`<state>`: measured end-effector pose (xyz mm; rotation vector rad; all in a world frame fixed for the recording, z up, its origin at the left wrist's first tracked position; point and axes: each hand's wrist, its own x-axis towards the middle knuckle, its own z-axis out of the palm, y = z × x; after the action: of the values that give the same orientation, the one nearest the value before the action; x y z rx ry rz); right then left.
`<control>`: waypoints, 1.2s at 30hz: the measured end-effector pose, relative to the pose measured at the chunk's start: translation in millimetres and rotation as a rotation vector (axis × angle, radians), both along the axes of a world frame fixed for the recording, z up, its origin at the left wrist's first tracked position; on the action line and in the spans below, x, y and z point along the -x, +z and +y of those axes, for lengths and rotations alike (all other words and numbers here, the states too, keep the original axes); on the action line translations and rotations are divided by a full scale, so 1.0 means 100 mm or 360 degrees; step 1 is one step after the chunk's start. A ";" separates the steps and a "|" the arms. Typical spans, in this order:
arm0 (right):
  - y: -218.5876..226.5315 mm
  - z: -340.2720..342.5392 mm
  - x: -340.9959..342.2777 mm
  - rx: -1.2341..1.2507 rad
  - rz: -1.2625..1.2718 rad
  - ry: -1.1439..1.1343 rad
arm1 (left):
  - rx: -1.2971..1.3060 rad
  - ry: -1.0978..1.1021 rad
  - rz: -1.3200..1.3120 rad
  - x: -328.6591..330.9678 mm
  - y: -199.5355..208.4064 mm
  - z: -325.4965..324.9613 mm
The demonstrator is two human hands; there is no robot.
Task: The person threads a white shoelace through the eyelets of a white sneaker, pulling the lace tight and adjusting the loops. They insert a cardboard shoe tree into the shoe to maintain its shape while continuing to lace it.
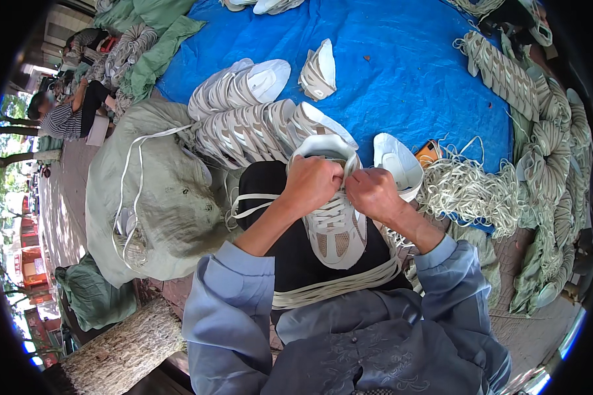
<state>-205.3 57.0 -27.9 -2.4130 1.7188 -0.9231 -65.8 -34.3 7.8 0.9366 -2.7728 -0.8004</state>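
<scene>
A white and beige sneaker (pixel 337 245) rests on a black pad across my lap, toe toward me, with white laces crossed over its tongue. My left hand (pixel 313 182) is closed at the top eyelets, pinching a shoelace (pixel 252 197) whose loose loop hangs out left of the wrist. Close against it, my right hand (pixel 374 193) is closed on the sneaker's upper edge by the collar. The fingertips of both hands partly hide the top eyelets. Just beyond my right hand stands a separate shoe upper (pixel 398 164) with a white lining.
Rows of nested shoe uppers (pixel 244 135) lie ahead on a blue tarp (pixel 402 72). Loose laces (pixel 471 191) are heaped right; more laces (pixel 342 287) cross my lap. A grey-green sack (pixel 155 197) stands left, more stacked uppers (pixel 550 148) far right. A person (pixel 69 115) sits at left.
</scene>
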 end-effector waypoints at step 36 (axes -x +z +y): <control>0.41 0.18 0.60 -0.0364 -0.2490 -0.0135 | -0.2184 0.0605 0.2664 -1.06 0.47 0.24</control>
<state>-264.9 75.1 13.1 -0.7693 1.0672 -1.7128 40.0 -10.7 54.7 0.3174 -0.4434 -1.9919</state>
